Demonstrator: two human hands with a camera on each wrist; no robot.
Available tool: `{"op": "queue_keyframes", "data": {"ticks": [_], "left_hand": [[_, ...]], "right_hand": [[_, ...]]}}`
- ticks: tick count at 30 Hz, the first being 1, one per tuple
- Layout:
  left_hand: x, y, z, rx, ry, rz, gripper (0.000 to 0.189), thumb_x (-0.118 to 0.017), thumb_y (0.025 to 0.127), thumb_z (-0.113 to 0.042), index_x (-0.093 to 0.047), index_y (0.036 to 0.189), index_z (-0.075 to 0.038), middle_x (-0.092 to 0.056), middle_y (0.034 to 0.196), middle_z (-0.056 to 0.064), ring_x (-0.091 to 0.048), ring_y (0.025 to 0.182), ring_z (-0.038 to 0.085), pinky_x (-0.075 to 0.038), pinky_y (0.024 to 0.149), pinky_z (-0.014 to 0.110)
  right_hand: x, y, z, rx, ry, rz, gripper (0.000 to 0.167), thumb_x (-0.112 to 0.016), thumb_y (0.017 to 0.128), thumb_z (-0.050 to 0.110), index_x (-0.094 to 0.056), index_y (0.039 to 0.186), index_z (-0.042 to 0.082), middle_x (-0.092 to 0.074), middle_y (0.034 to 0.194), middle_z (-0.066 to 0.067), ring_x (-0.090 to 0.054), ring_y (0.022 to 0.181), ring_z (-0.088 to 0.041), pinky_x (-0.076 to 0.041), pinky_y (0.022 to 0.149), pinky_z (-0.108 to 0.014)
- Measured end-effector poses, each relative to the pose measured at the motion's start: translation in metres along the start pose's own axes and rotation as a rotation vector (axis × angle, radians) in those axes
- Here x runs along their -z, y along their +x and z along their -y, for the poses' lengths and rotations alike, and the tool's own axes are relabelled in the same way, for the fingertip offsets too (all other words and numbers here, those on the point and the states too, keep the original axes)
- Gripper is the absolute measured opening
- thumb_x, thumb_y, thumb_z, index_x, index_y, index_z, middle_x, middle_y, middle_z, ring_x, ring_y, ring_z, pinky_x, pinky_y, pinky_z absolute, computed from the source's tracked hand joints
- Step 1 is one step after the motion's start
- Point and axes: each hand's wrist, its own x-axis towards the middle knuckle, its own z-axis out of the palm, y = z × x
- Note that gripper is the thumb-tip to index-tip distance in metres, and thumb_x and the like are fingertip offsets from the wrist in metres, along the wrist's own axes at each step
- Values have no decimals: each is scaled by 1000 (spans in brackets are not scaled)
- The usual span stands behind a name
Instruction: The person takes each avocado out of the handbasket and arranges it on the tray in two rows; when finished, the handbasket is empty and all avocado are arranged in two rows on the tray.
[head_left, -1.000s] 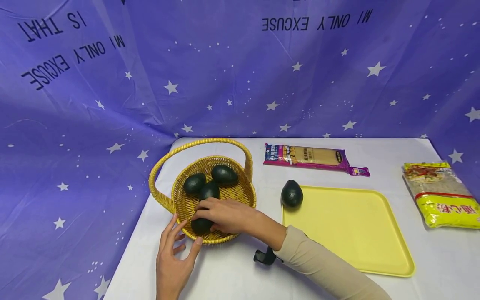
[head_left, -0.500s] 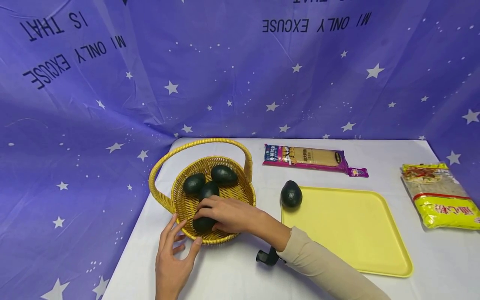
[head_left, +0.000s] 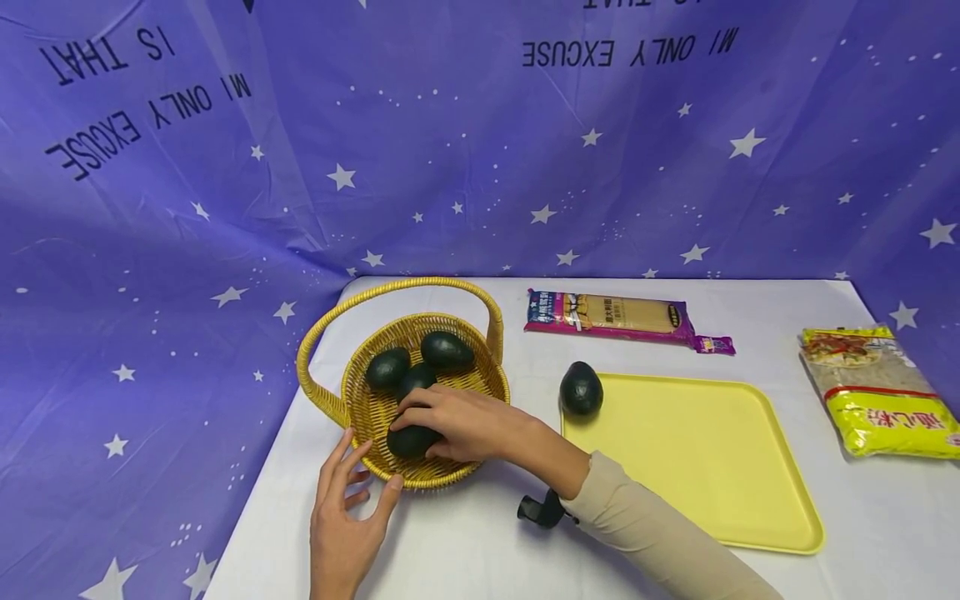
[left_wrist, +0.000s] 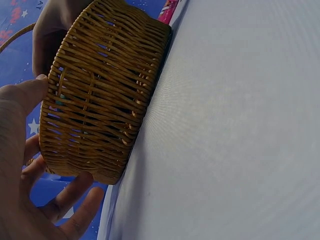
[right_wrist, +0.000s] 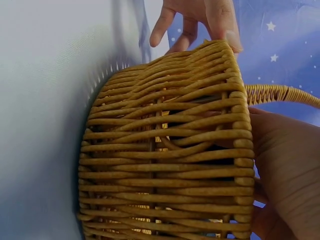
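Note:
A yellow wicker basket (head_left: 491, 379) with a tall hoop handle stands on the left part of the table. Three dark green avocados, one of them this avocado (head_left: 447, 351), lie toward its back. In the front of the basket my right hand (head_left: 461, 423) reaches over the rim and grips another avocado (head_left: 411, 442), fingers over its top and thumb at its near side. My left hand (head_left: 347, 517) is at the basket's front left, fingers spread, thumb tip right at the rim in the left wrist view. The right wrist view shows the basket's woven wall (right_wrist: 170, 165) hiding the gripped avocado.
One more avocado (head_left: 581, 390) rests on the corner of a yellow tray (head_left: 697, 458) to the right. Behind lies a purple pack of spaghetti (head_left: 611, 317). At far right is a yellow bag of pasta (head_left: 885, 392). A black object (head_left: 543, 510) shows beneath my right forearm.
My right hand has shifted slightly to the right and back inside the basket, the gripped avocado moving with it. My left hand has stayed at the rim.

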Motion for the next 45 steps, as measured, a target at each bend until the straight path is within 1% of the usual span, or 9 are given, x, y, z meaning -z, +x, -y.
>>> {"op": "queue_keyframes", "data": {"ticks": [4, 7, 10, 14, 22, 29, 36, 40, 45], "left_hand": [[0, 0, 0, -2, 3, 0, 59, -87, 94, -32, -65, 148, -19, -42, 169, -5, -65, 118, 23, -59, 89, 25], [0, 0, 0, -4, 4, -1, 59, -87, 94, -32, -65, 148, -19, -42, 169, -5, -65, 118, 22, -60, 88, 26], [0, 0, 0, -5, 5, -3, 59, -87, 94, -32, -65, 148, -19, -43, 168, -5, -65, 117, 20, -60, 88, 26], [0, 0, -1, 2, 5, 1, 59, -87, 95, -33, -65, 148, -19, -43, 168, -5, -66, 116, 22, -60, 88, 27], [-1, 0, -2, 11, 12, 3, 60, -87, 95, -34, -64, 148, -20, -42, 168, -6, -65, 114, 19, -60, 89, 29], [-1, 0, -3, 16, 16, 4, 60, -86, 95, -36, -64, 148, -20, -42, 168, -5, -65, 115, 20, -60, 89, 28], [-1, 0, -1, 8, 5, -4, 59, -87, 94, -34, -65, 148, -21, -42, 168, -8, -65, 114, 18, -59, 88, 24], [0, 1, -2, 10, 3, -3, 59, -87, 94, -33, -65, 148, -21, -42, 169, -7, -65, 114, 19, -59, 89, 25], [-1, 0, -3, 30, 16, 4, 59, -86, 95, -35, -65, 148, -20, -41, 169, -7, -66, 114, 20, -59, 89, 24]], "right_hand": [[1, -3, -1, 10, 1, -20, 54, -87, 95, 24, -65, 145, 24, -60, 146, 3, -62, 129, -20, -52, 112, -32], [3, -6, -2, 18, -1, -39, 54, -87, 95, 25, -66, 144, 24, -61, 145, 3, -62, 127, -19, -54, 108, -32], [5, -10, -2, 11, -13, -51, 54, -87, 95, 28, -66, 144, 25, -61, 145, 4, -62, 126, -18, -56, 104, -30], [8, -14, -3, -6, -26, -63, 54, -87, 94, 29, -67, 144, 27, -60, 146, 4, -60, 128, -17, -57, 101, -30], [10, -21, -7, -13, -16, -88, 55, -88, 93, 28, -67, 144, 26, -59, 148, 2, -59, 132, -19, -57, 105, -33], [14, -28, -8, -19, -5, -119, 55, -88, 93, 27, -66, 144, 25, -59, 148, 0, -60, 130, -19, -59, 101, -33], [21, -38, -11, -34, 32, -154, 55, -88, 93, 26, -66, 144, 25, -59, 147, 1, -59, 132, -17, -60, 97, -31], [25, -44, -14, -43, 37, -173, 54, -88, 93, 27, -66, 143, 26, -59, 146, 2, -58, 134, -18, -62, 94, -34], [27, -51, -16, -45, 29, -195, 56, -89, 92, 28, -66, 143, 25, -60, 147, 1, -58, 134, -19, -62, 95, -36]]}}
